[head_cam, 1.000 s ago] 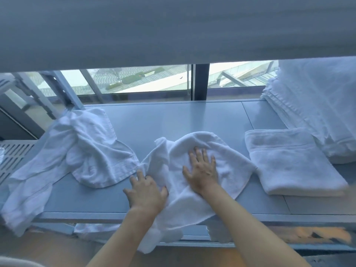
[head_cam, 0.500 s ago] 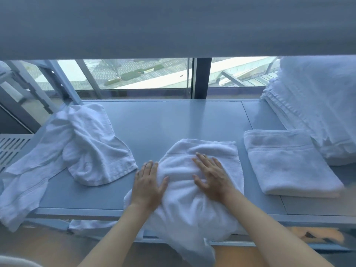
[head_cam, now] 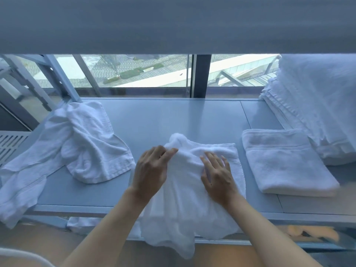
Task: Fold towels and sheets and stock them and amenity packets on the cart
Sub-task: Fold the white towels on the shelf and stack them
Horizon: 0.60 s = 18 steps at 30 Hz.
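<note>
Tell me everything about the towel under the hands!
The towel is white, fluffy terry cloth, half folded and still rumpled. It lies in the middle of the grey shelf, and its near part hangs over the front edge. Its far left corner is bunched up where the left hand pinches it. The right hand rests on top with fingers spread. It touches no other towel.
</note>
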{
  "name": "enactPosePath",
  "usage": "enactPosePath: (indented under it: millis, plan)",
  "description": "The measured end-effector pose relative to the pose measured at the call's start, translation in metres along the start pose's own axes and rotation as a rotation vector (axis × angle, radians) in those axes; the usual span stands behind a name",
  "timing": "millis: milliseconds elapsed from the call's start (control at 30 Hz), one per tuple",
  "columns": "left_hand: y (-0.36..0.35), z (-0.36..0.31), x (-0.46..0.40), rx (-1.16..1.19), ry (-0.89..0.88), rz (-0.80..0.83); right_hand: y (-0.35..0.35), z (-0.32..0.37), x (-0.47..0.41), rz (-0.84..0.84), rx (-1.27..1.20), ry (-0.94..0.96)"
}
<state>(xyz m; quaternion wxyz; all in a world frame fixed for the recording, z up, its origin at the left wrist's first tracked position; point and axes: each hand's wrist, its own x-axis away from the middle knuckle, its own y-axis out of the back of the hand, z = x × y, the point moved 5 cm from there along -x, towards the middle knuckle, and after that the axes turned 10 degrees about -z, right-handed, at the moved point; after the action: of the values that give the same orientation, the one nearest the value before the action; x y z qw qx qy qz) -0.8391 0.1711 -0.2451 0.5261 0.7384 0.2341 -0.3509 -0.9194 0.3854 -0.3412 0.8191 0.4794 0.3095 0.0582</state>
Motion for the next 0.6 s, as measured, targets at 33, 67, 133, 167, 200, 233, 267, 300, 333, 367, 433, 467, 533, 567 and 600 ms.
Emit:
enactPosePath:
  millis: [33,67,133,167,200,233,267,300,333,367,433,467,533,567,600]
  plan:
    - [0.005,-0.005,-0.009,-0.05,-0.085,-0.071,0.002,0.0,0.002,-0.037,-0.015,0.008]
    - [0.007,-0.007,-0.012,-0.094,-0.127,-0.125,0.004,-0.001,0.005,-0.06,-0.026,0.005]
    - [0.003,-0.005,-0.003,-0.156,-0.087,-0.109,0.002,-0.007,0.011,-0.045,-0.006,-0.044]
    - [-0.006,0.0,0.01,-0.183,-0.022,-0.007,0.0,-0.012,0.014,-0.01,0.019,-0.095]
    - [-0.015,0.007,0.026,-0.203,0.051,0.118,-0.003,-0.017,0.017,0.032,0.045,-0.152]
    - [-0.024,0.012,0.042,-0.209,0.116,0.225,-0.005,-0.021,0.02,0.072,0.065,-0.194]
    - [-0.03,0.016,0.056,-0.192,0.17,0.297,-0.006,-0.024,0.022,0.104,0.083,-0.207]
    - [-0.036,0.019,0.066,-0.162,0.214,0.35,-0.007,-0.027,0.022,0.128,0.094,-0.204]
    - [-0.042,0.021,0.074,-0.142,0.255,0.403,-0.008,-0.028,0.023,0.151,0.097,-0.197]
    - [-0.047,0.023,0.081,-0.143,0.297,0.463,-0.008,-0.029,0.023,0.174,0.096,-0.188]
    - [-0.056,0.031,0.094,-0.186,0.387,0.595,-0.008,-0.032,0.024,0.222,0.091,-0.165]
    - [-0.058,0.034,0.099,-0.188,0.421,0.621,-0.007,-0.034,0.023,0.247,0.086,-0.148]
    - [-0.056,0.037,0.103,-0.149,0.449,0.61,-0.005,-0.037,0.019,0.287,0.065,-0.108]
    - [-0.055,0.037,0.104,-0.129,0.46,0.594,-0.004,-0.039,0.017,0.296,0.052,-0.086]
    - [-0.053,0.038,0.106,-0.107,0.48,0.578,-0.002,-0.04,0.014,0.293,0.039,-0.066]
